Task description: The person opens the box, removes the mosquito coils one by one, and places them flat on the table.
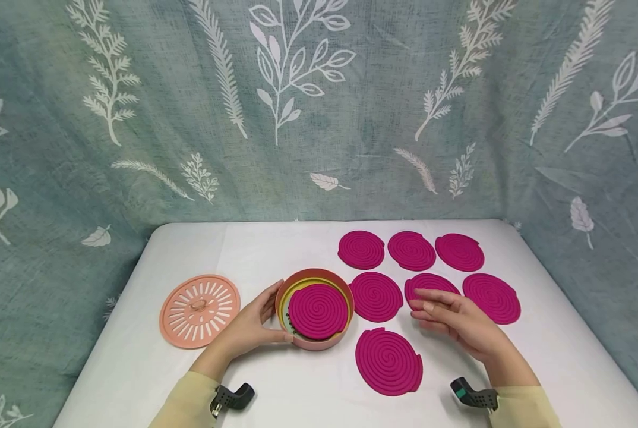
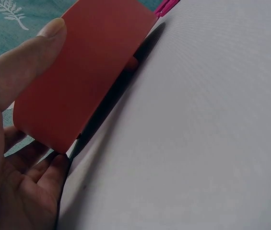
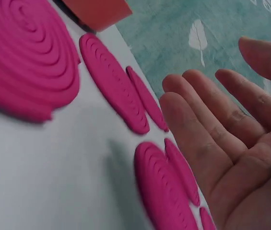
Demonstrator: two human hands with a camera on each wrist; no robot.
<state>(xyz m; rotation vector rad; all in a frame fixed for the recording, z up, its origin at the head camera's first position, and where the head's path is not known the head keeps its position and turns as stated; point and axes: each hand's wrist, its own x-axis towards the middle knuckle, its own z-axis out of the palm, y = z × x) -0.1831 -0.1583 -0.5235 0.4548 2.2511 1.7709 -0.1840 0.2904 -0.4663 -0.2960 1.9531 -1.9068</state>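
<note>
My left hand [image 1: 248,328] grips the side of a round coral tin [image 1: 316,344], thumb along the near wall and fingers around the far left. Inside the tin, which has a yellow inner rim, lies a magenta spiral mosquito coil [image 1: 318,310]; a bit of pale, dark-spotted base shows beside it. The left wrist view has the tin's outer wall [image 2: 82,72] close up. My right hand [image 1: 460,324] hovers empty over the table, fingers extended, partly covering one coil [image 1: 431,280] from the head view. Nearest me lies another coil [image 1: 389,362].
A slotted coral lid [image 1: 224,324] with a small handle lies left of the tin. Several more coils stand in two rows to the right, among them one [image 1: 375,297] close beside the tin. A patterned curtain [image 1: 372,119] hangs behind the white table [image 1: 297,392].
</note>
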